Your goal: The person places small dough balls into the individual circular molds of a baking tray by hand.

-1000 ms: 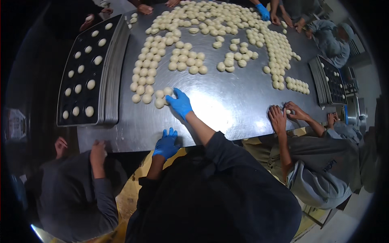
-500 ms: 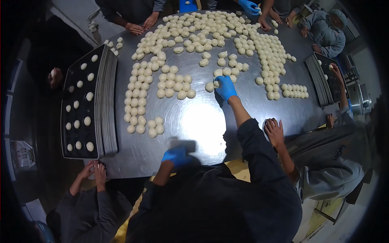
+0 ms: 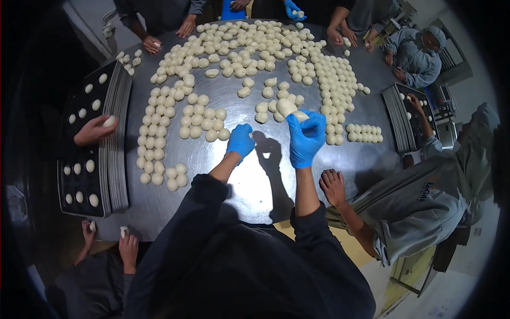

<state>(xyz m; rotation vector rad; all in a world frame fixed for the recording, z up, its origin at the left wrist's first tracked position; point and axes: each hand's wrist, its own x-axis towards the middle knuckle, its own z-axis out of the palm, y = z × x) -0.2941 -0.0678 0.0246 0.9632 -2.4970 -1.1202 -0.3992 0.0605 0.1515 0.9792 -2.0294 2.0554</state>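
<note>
My right hand, in a blue glove, is raised over the steel table and pinches a piece of dough, which looks larger than the balls behind it. My left hand, also gloved in blue, is closed beside the block of dough balls. A small pale bit shows at its fingertips, too little to identify. Just past my right hand sits a loose cluster of dough balls. The shadow of my right hand and arm falls on the table between my hands.
Many dough balls cover the far side of the steel table. Stacked dark trays stand at the left, more trays at the right. A co-worker's hand holds a ball over the left trays; another's hand rests close on my right.
My right hand has drawn back toward me with dough in it. My left hand has moved up and forward; the blurred, flat grey thing by it is no longer visible. The view has shifted.
</note>
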